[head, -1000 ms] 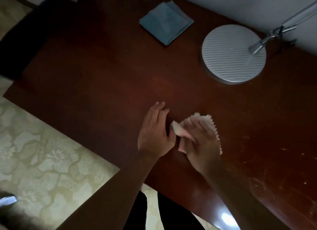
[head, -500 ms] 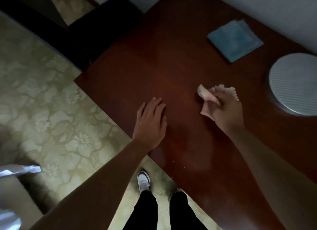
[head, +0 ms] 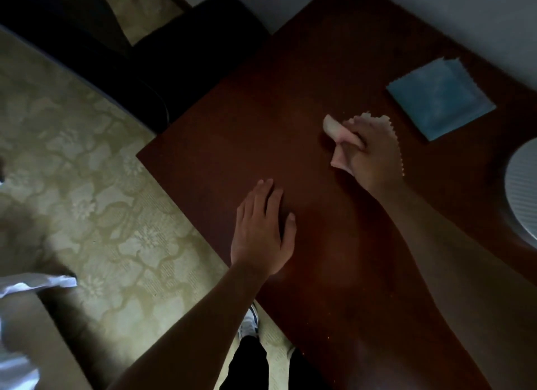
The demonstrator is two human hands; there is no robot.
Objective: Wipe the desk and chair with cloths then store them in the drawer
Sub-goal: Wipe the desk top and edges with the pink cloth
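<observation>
Right hand [head: 374, 160] is bunched over the pale pink cloth [head: 338, 134], fingers curled round it and pressing it onto the dark red-brown desk [head: 232, 139]; a folded end pokes out at ten o'clock from the knuckles and a zigzag-cut edge shows along the hand's far side. Left hand [head: 261, 232] lies flat on the wood, fingers straight and together, holding nothing, down at about seven o'clock from the working hand and close to the desk's near-left edge.

The relation that counts: the second cloth, the blue folded one [head: 441, 99], sits at about two o'clock from the right hand, near but apart from it, lying flat as a square with one corner toward the pink cloth. The right hand is clearly the nearer; the left is well away.

Unwiped-looking wood stretches toward ten and eleven o'clock, so the next stroke probably runs that way. Beyond that corner, at eleven o'clock, is the dark chair [head: 203, 41], not yet touched by a cloth. At three o'clock the ribbed round lamp base [head: 523, 192] crowds the right side. No drawer in view.
</observation>
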